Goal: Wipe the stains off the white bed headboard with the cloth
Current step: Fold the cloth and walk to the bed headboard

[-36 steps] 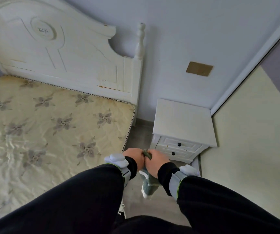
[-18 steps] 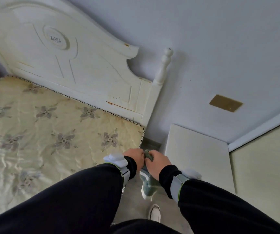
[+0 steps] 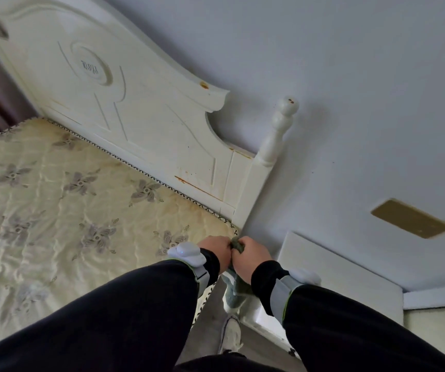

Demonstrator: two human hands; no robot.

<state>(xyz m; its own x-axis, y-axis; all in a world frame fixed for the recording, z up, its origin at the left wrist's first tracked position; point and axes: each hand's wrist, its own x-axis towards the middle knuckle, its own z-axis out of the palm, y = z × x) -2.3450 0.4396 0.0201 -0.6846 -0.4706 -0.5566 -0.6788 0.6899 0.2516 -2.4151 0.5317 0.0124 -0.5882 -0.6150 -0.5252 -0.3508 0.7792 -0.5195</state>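
Black-sleeved, your left hand [image 3: 217,252] and right hand [image 3: 251,257] meet knuckle to knuckle over the gap beside the bed, both curled tight round the bunched grey-green cloth [image 3: 236,288], whose loose end hangs below your wrists above your white shoe [image 3: 230,334]. Beyond them lie the cream quilted mattress with grey flowers [image 3: 68,210] on your left and the white bedside cabinet [image 3: 336,269] on your right. Farther off, well apart from the cloth, the carved white wooden headboard [image 3: 146,116] stands against the pale wall [image 3: 350,76], with a rust-coloured streak [image 3: 189,182] near its lower right edge and an orange spot [image 3: 203,85] on its top rail.
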